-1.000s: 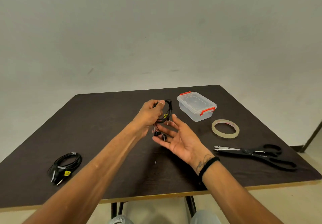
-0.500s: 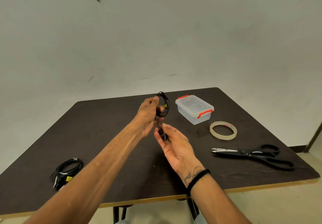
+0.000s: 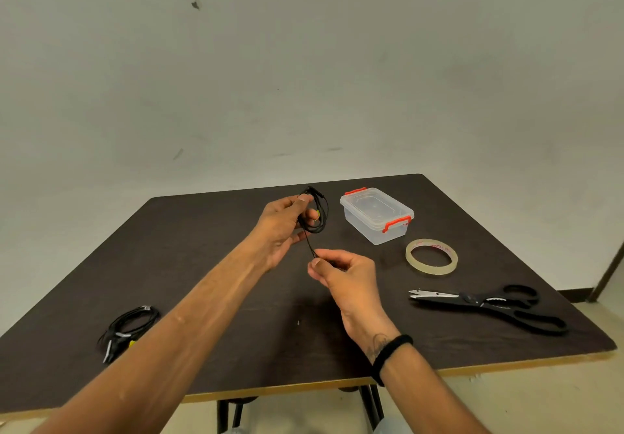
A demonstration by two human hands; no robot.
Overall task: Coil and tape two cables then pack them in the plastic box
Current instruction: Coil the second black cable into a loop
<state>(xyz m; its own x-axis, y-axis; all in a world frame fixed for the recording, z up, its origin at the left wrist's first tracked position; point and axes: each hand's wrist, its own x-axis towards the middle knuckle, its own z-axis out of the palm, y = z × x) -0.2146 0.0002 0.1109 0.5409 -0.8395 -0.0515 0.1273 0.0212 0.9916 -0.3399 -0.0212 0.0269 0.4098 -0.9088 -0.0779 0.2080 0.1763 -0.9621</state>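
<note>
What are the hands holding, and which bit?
One black cable. The left hand grips its coiled loops; the right hand pinches its loose end, just below the coil.

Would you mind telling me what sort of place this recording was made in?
Probably a bare indoor workroom set up for a bench task, not a home. A plain dark table stands against a scuffed blank wall, with only a tape roll, scissors and a plastic box laid out.

Cable coil (image 3: 317,212) in both hands, apparently

Black scissors (image 3: 489,305) on dark table (image 3: 189,231), pale wall (image 3: 304,79) behind.
</note>
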